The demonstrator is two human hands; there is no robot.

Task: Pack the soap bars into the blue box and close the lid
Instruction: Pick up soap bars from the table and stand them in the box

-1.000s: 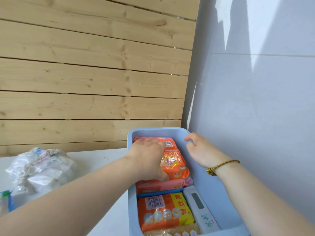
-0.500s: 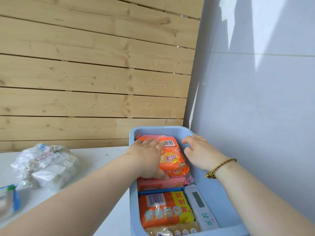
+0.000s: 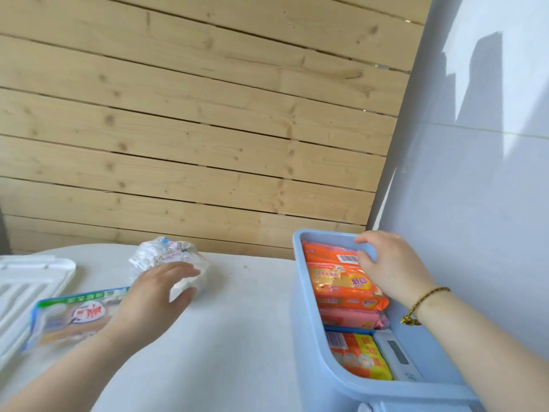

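At the far left edge of the tabletop [image 3: 237, 337] I see a white ribbed lid [image 3: 26, 292] lying flat. Just to its right lies a blue-edged soap pack [image 3: 68, 316], blurred, partly under my left hand [image 3: 154, 295]. That hand hovers over the tabletop with fingers spread and nothing in its grasp; the pack sits at its nine o'clock. At the hand's twelve o'clock, just beyond the fingertips, is a crumpled plastic bag [image 3: 166, 254]. Whether the fingers touch it I cannot tell.

Well to the right stands the blue box [image 3: 306, 322], uncovered, with orange soap bars [image 3: 344, 283] stacked at its far end, a pink bar [image 3: 350, 318] nearer, and another orange-and-yellow pack [image 3: 359, 358] beside a white bar [image 3: 395, 355] at the near end. My right hand [image 3: 389, 263] reaches into the far right corner, fingers curled loosely against the orange bars, which lie at its nine o'clock; it grips nothing that I can make out.
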